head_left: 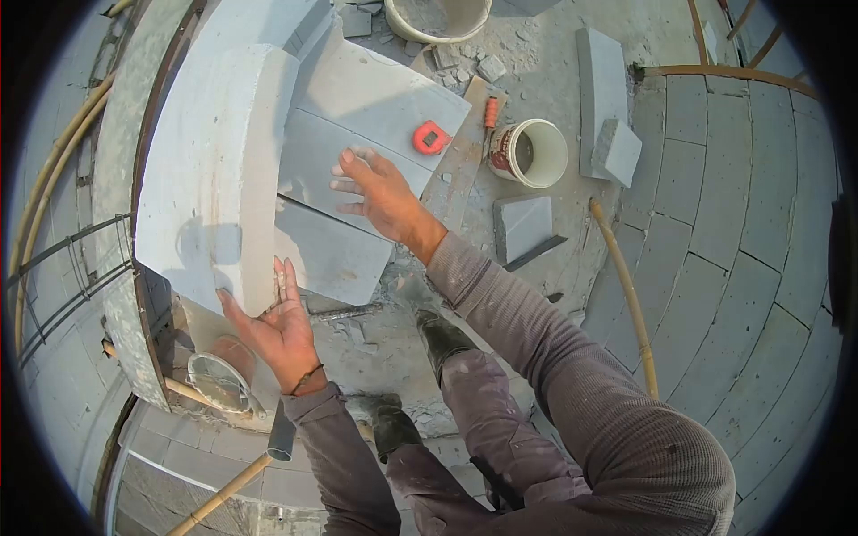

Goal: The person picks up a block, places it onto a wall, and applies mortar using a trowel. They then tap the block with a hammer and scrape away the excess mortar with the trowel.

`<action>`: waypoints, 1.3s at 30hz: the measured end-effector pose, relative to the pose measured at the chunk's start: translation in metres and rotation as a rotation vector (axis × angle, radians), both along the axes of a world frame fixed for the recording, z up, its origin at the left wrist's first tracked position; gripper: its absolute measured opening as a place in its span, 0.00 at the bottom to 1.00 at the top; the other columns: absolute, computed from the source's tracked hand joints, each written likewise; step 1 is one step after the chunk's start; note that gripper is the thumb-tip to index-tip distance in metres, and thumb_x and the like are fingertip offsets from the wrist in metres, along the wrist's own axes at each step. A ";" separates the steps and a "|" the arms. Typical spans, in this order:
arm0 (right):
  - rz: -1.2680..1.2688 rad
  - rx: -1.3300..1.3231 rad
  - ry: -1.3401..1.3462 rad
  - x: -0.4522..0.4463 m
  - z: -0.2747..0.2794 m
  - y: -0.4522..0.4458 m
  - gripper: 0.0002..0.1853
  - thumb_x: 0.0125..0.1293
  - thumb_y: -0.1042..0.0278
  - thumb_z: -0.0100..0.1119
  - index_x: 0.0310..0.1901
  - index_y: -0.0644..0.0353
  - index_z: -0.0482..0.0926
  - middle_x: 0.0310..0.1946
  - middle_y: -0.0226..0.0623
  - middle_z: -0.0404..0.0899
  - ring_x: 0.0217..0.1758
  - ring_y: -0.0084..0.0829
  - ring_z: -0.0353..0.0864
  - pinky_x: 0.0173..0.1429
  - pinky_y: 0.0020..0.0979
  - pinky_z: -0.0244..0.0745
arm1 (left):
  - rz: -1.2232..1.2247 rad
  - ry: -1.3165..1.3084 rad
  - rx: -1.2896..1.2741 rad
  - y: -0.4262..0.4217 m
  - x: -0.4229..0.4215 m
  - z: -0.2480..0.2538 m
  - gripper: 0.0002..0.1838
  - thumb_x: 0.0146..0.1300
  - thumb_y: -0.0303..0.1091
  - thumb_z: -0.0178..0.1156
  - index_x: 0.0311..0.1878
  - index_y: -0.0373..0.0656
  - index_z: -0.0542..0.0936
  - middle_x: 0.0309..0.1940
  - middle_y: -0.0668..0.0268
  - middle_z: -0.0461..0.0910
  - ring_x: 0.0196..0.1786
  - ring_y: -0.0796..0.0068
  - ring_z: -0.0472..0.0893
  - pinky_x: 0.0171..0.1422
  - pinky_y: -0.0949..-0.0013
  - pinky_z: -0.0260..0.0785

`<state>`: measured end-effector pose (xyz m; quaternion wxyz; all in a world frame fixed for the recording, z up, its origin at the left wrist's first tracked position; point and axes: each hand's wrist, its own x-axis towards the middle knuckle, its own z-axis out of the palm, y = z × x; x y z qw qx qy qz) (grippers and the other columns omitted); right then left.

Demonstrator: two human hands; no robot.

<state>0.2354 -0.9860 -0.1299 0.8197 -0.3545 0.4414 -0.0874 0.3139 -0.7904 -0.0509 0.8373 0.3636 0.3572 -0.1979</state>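
My left hand grips the near lower end of a long pale concrete block, its thumb on one face and its fingers along the other side. My right hand is open, fingers spread, above flat grey slabs just right of the block; it holds nothing. A red tape measure lies on the slab beyond my right hand. Under the block's near end stands a small dusty bucket.
A white bucket stands to the right, beside an orange-handled tool. Another bucket is at the top among rubble. Cut blocks stand farther right. Steel rods jut out at left. A bamboo pole slants at right.
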 end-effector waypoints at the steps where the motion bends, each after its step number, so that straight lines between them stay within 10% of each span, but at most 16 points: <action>1: -0.137 0.281 -0.197 0.012 0.012 0.003 0.47 0.67 0.38 0.70 0.73 0.68 0.63 0.64 0.52 0.74 0.67 0.43 0.75 0.66 0.43 0.75 | -0.051 -0.031 0.057 0.013 -0.024 0.011 0.38 0.72 0.48 0.66 0.77 0.43 0.63 0.71 0.53 0.70 0.73 0.44 0.70 0.84 0.39 0.56; 5: -0.146 0.274 -0.391 0.016 0.043 0.027 0.54 0.62 0.41 0.75 0.72 0.78 0.57 0.59 0.61 0.74 0.66 0.50 0.77 0.70 0.47 0.73 | -0.235 -0.026 0.205 0.069 -0.118 0.062 0.37 0.76 0.53 0.60 0.78 0.41 0.60 0.69 0.53 0.71 0.68 0.47 0.74 0.82 0.43 0.61; 9: -0.098 0.189 0.201 -0.068 0.036 0.090 0.42 0.57 0.67 0.78 0.64 0.82 0.62 0.55 0.59 0.78 0.53 0.47 0.85 0.58 0.44 0.82 | -0.259 0.163 0.481 0.101 -0.187 0.088 0.38 0.76 0.54 0.59 0.77 0.39 0.60 0.66 0.51 0.71 0.63 0.49 0.77 0.79 0.44 0.66; 19: -0.108 -0.483 1.142 -0.254 -0.052 0.085 0.44 0.47 0.57 0.83 0.55 0.84 0.71 0.53 0.65 0.80 0.54 0.52 0.85 0.58 0.43 0.80 | -0.619 0.795 -0.049 0.134 -0.255 -0.084 0.38 0.70 0.56 0.63 0.75 0.45 0.65 0.67 0.49 0.71 0.64 0.44 0.78 0.73 0.42 0.71; 27: 0.105 -0.478 1.104 -0.260 -0.128 -0.010 0.48 0.50 0.52 0.78 0.60 0.86 0.68 0.58 0.65 0.79 0.61 0.55 0.83 0.65 0.41 0.77 | -0.587 0.924 -0.056 0.090 -0.243 -0.107 0.43 0.71 0.51 0.66 0.81 0.44 0.57 0.77 0.49 0.60 0.75 0.40 0.69 0.79 0.38 0.61; 35: 0.461 -0.589 1.538 -0.186 -0.146 -0.072 0.50 0.54 0.54 0.78 0.67 0.83 0.61 0.66 0.66 0.70 0.73 0.62 0.68 0.76 0.48 0.65 | -0.420 0.139 0.670 0.199 -0.014 -0.099 0.33 0.69 0.56 0.64 0.68 0.44 0.73 0.68 0.61 0.70 0.75 0.64 0.65 0.75 0.52 0.57; 39: 0.335 -1.291 0.767 -0.032 -0.080 -0.101 0.46 0.62 0.53 0.73 0.68 0.84 0.62 0.62 0.74 0.68 0.72 0.68 0.64 0.77 0.52 0.61 | -0.821 -0.778 1.166 0.243 0.087 -0.133 0.40 0.74 0.58 0.58 0.79 0.44 0.63 0.76 0.59 0.64 0.78 0.60 0.62 0.80 0.51 0.50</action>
